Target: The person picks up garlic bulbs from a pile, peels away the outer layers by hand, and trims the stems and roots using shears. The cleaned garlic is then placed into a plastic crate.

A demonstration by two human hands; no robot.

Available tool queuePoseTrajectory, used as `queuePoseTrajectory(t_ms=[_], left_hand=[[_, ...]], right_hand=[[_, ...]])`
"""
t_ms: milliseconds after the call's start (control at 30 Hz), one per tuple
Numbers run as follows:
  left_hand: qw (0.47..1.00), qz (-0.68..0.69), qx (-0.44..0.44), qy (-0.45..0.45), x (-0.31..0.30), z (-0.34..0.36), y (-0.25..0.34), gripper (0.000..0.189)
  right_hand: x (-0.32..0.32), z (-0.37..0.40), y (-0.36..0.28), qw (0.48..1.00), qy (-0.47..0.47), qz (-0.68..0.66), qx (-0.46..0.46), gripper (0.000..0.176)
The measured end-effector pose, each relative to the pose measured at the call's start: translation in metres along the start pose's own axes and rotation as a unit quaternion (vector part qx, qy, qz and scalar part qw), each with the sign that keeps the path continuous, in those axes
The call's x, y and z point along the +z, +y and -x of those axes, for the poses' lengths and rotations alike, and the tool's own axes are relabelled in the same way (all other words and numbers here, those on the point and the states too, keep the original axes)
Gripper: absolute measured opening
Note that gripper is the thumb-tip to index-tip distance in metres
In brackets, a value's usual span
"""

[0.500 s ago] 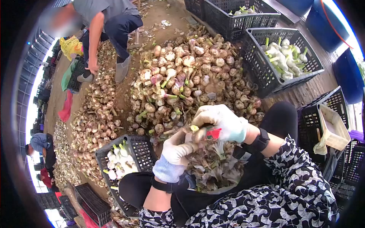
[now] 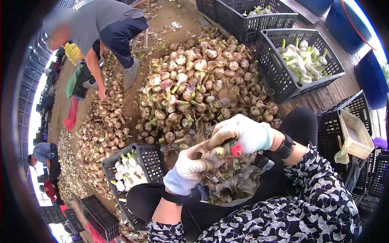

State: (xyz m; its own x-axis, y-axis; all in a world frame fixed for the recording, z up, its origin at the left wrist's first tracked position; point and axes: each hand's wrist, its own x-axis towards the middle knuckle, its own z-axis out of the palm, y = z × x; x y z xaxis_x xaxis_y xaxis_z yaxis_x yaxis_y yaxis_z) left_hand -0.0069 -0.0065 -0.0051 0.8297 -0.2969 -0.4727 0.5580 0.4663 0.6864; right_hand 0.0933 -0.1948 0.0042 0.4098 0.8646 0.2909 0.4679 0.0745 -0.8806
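Both my hands wear pale work gloves and meet over my lap around a garlic bulb (image 2: 219, 150), its cut greenish stem end showing between the fingers. My left hand (image 2: 187, 168) is closed on the bulb from the left, thumb and fingers bent. From above and right, my right hand (image 2: 243, 133) curls its fingers over the same bulb; a red patch shows near its thumb. Most of the bulb is hidden by the gloves. Loose papery garlic skins (image 2: 233, 182) are heaped in my lap just below.
In front lies a big heap of unpeeled garlic (image 2: 194, 77). A black crate (image 2: 152, 160) of white garlic stands by my left knee; another crate (image 2: 279, 87) stands at right. A pale plastic basin (image 2: 362, 139) sits farther right. One co-worker (image 2: 111, 24) bends over garlic at upper left.
My right hand has shifted slightly right and down, turning its back more toward me, and loose skin now shows below the fingers. The co-worker leans lower, an arm reaching toward the garlic.
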Motion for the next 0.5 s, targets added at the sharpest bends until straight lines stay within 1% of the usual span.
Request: queuePoseTrajectory(t_ms=[33, 67, 100, 133, 167, 200, 233, 267, 300, 333, 400, 433, 467, 500], left_hand=[[1.000, 0.017, 0.006, -0.022, -0.003, 0.000, -0.002, 0.053], [0.998, 0.033, 0.012, -0.044, -0.004, 0.000, -0.002, 0.053], [0.998, 0.033, 0.012, -0.044, -0.001, 0.001, -0.001, 0.053], [0.999, 0.019, 0.017, -0.029, 0.006, 0.002, 0.002, 0.049], [1.000, 0.005, 0.022, -0.015, 0.009, 0.002, 0.004, 0.045], [1.000, 0.005, 0.022, -0.015, 0.007, 0.001, 0.003, 0.045], [0.999, 0.012, 0.044, -0.023, 0.005, 0.000, 0.004, 0.040], [0.997, 0.020, 0.065, -0.030, 0.005, 0.000, 0.007, 0.035], [0.999, -0.009, 0.024, -0.029, 0.007, 0.002, 0.013, 0.028], [0.999, -0.010, 0.024, -0.029, 0.005, 0.001, 0.012, 0.028], [0.997, -0.016, 0.074, -0.018, 0.004, -0.004, 0.007, 0.029], [0.998, -0.001, 0.060, 0.002, 0.006, -0.003, 0.009, 0.029], [0.998, 0.001, 0.061, 0.003, 0.009, -0.001, 0.012, 0.029], [0.999, 0.006, 0.040, 0.008, 0.014, 0.003, 0.018, 0.032]], right_hand=[[0.000, 0.001, 0.001, 1.000, 0.001, 0.000, -0.001, 0.029], [0.001, 0.002, 0.005, 1.000, 0.002, -0.029, 0.006, 0.029], [0.002, 0.003, 0.008, 0.998, 0.004, -0.059, 0.012, 0.030], [0.003, 0.004, 0.010, 0.998, 0.004, -0.059, 0.012, 0.030], [0.004, 0.005, 0.011, 0.995, 0.021, -0.100, 0.021, 0.028], [0.005, 0.006, 0.012, 0.989, 0.037, -0.141, 0.029, 0.027], [0.009, 0.005, 0.012, 0.981, 0.080, -0.172, 0.044, 0.029], [0.014, 0.005, 0.011, 0.969, 0.124, -0.204, 0.059, 0.031], [0.017, 0.008, 0.005, 0.923, 0.139, -0.315, 0.173, 0.040], [0.020, 0.005, 0.012, 0.909, 0.176, -0.318, 0.203, 0.044], [0.026, 0.002, 0.015, 0.889, 0.199, -0.368, 0.186, 0.045], [0.024, 0.001, 0.013, 0.890, 0.197, -0.367, 0.186, 0.045], [0.021, 0.001, 0.009, 0.919, 0.163, -0.308, 0.186, 0.044], [0.019, 0.000, 0.008, 0.942, 0.129, -0.248, 0.184, 0.043]])
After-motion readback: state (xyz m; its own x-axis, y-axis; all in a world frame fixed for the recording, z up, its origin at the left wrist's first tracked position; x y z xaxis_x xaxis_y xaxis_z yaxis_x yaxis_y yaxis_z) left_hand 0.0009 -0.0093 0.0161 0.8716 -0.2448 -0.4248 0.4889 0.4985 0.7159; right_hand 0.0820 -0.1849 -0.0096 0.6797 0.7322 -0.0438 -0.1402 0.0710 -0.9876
